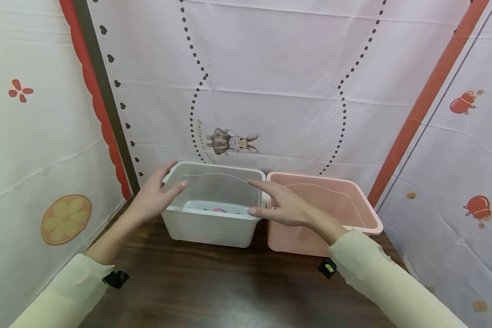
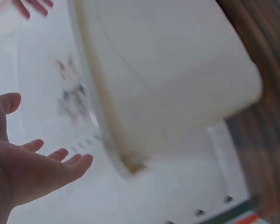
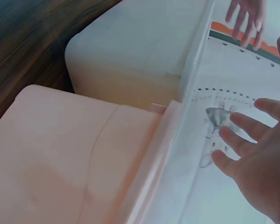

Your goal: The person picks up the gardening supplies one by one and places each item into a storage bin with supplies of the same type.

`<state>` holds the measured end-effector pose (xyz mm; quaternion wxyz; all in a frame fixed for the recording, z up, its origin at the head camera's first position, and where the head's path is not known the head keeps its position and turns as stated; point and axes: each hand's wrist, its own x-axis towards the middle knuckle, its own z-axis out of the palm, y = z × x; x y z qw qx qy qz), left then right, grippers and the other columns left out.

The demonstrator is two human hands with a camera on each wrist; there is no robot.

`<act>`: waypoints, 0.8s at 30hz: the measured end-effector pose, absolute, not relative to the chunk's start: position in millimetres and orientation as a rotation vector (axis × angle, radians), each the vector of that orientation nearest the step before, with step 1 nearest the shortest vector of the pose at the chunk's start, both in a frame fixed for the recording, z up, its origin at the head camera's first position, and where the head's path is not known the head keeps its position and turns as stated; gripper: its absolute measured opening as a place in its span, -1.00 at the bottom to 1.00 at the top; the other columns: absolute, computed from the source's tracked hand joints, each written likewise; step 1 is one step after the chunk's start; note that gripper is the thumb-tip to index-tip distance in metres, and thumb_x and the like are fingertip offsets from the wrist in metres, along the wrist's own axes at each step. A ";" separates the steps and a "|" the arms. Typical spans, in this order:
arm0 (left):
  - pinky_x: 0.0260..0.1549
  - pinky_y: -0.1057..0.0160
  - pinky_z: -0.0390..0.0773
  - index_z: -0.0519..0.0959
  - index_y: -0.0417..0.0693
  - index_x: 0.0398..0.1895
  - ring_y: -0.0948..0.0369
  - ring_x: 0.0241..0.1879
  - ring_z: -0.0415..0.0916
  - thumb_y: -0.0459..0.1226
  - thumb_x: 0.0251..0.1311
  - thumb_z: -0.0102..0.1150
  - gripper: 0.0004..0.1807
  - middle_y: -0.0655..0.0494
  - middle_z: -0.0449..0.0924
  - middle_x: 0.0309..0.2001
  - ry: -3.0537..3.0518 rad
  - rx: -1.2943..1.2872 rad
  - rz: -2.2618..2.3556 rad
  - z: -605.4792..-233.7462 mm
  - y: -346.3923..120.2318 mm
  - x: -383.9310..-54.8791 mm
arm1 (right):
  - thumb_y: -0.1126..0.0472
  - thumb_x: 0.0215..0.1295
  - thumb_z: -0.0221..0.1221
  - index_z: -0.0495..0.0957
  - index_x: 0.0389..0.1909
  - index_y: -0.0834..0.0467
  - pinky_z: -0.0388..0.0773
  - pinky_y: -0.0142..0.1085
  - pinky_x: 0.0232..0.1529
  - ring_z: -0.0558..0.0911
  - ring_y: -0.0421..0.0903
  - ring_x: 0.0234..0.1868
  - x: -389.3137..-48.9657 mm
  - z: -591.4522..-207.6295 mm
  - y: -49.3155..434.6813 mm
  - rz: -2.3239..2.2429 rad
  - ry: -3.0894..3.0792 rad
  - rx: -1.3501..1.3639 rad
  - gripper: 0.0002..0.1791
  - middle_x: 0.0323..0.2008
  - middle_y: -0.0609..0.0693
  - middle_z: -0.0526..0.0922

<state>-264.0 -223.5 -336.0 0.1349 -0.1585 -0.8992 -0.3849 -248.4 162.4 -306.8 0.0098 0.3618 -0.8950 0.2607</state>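
Observation:
A white plastic bin [image 1: 209,230] stands on the dark wooden surface, with a pink bin [image 1: 297,240] close beside it on the right. At the white bin's left end is my left hand [image 1: 152,195], fingers spread and thumb apart, holding nothing. My right hand [image 1: 286,206] hovers where the two rims meet, its fingers extended and its palm bare. Both wrist views show a gap between the hands and the bins. Low inside the white bin lie a small pink item [image 1: 219,210] and some dark bits, too small to identify. The pink bin's floor is hidden.
Behind the bins hangs a pale printed cloth [image 1: 270,114] with dotted lines and a rabbit figure [image 1: 231,142]. Similar cloth walls close off the left and right sides. Dark wood [image 1: 213,282] extends in front of the bins.

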 end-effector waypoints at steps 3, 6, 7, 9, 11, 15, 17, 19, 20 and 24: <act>0.44 -0.47 0.17 0.02 0.17 0.74 -0.19 0.61 0.03 0.18 0.51 0.14 -0.11 -0.11 0.05 0.67 -2.600 -0.536 -1.004 -329.1 -202.9 -251.7 | -0.33 0.43 0.25 0.11 0.69 -0.18 0.40 0.04 0.48 0.19 -0.05 0.61 -233.0 -305.6 175.0 0.814 -2.760 1.140 -0.07 0.63 -0.10 0.19; 0.47 -0.45 0.12 0.06 0.19 0.73 -0.15 0.62 0.02 0.18 0.48 0.18 -0.11 -0.05 0.06 0.67 -2.590 -0.620 -0.937 -322.8 -185.6 -240.9 | -0.32 0.39 0.30 0.11 0.69 -0.20 0.41 0.05 0.47 0.16 -0.02 0.62 -216.6 -306.6 189.4 0.801 -2.733 1.123 -0.04 0.64 -0.08 0.16; 0.48 -0.43 0.14 0.07 0.19 0.72 -0.13 0.62 0.04 0.18 0.48 0.19 -0.11 -0.03 0.08 0.67 -2.590 -0.642 -0.922 -321.2 -181.1 -237.4 | -0.31 0.39 0.31 0.12 0.69 -0.19 0.37 0.07 0.50 0.16 0.00 0.63 -211.7 -306.9 193.7 0.789 -2.716 1.125 -0.04 0.64 -0.08 0.15; 0.48 -0.39 0.17 0.10 0.15 0.71 -0.12 0.60 0.09 0.17 0.47 0.20 -0.11 -0.04 0.12 0.65 -2.587 -0.690 -0.889 -319.2 -173.3 -232.0 | -0.30 0.38 0.32 0.12 0.69 -0.19 0.28 0.14 0.54 0.15 0.01 0.63 -202.5 -307.0 201.9 0.742 -2.684 1.110 -0.04 0.64 -0.09 0.16; 0.49 -0.35 0.20 0.12 0.15 0.71 -0.11 0.59 0.12 0.15 0.45 0.24 -0.11 -0.03 0.15 0.64 -2.572 -0.731 -0.853 -319.2 -166.8 -227.4 | -0.28 0.39 0.32 0.11 0.69 -0.22 0.25 0.19 0.54 0.15 0.02 0.64 -193.0 -306.4 209.3 0.726 -2.660 1.093 -0.04 0.64 -0.14 0.15; 0.49 -0.30 0.22 0.18 0.08 0.68 -0.12 0.58 0.14 0.09 0.41 0.32 -0.11 -0.02 0.15 0.64 -2.506 -0.819 -0.782 -322.5 -155.9 -220.1 | -0.23 0.37 0.36 0.06 0.69 -0.27 0.23 0.23 0.53 0.11 -0.03 0.66 -173.8 -304.7 222.8 0.683 -2.619 1.037 -0.01 0.66 -0.22 0.09; 0.50 -0.29 0.23 0.21 0.06 0.67 -0.11 0.58 0.14 0.09 0.39 0.35 -0.11 -0.02 0.16 0.64 -2.478 -0.845 -0.740 -323.7 -151.0 -215.6 | -0.19 0.34 0.40 0.05 0.70 -0.25 0.23 0.23 0.52 0.10 -0.04 0.66 -164.4 -306.5 229.4 0.666 -2.597 1.006 0.02 0.67 -0.22 0.06; 0.50 -0.30 0.23 0.23 0.07 0.67 -0.11 0.59 0.12 0.12 0.38 0.35 -0.10 -0.01 0.17 0.63 -2.459 -0.859 -0.690 -325.5 -146.6 -210.8 | -0.14 0.31 0.44 0.04 0.71 -0.23 0.24 0.21 0.52 0.10 -0.05 0.66 -155.5 -309.9 235.8 0.666 -2.577 0.963 0.06 0.68 -0.20 0.06; 0.50 -0.30 0.22 0.23 0.08 0.66 -0.10 0.60 0.11 0.13 0.37 0.35 -0.10 -0.01 0.17 0.63 -2.452 -0.866 -0.671 -326.0 -144.4 -208.1 | -0.12 0.30 0.46 0.05 0.71 -0.23 0.26 0.18 0.51 0.11 -0.05 0.65 -151.2 -312.5 238.8 0.675 -2.570 0.932 0.07 0.68 -0.19 0.06; 0.53 -0.34 0.12 0.21 0.18 0.68 -0.08 0.65 -0.01 0.20 0.36 0.31 -0.09 0.03 0.14 0.65 -2.436 -0.875 -0.609 -332.0 -134.9 -197.9 | -0.06 0.23 0.52 0.07 0.71 -0.18 0.20 -0.06 0.56 0.11 -0.02 0.65 -137.0 -325.5 249.9 0.668 -2.528 0.832 0.12 0.68 -0.16 0.08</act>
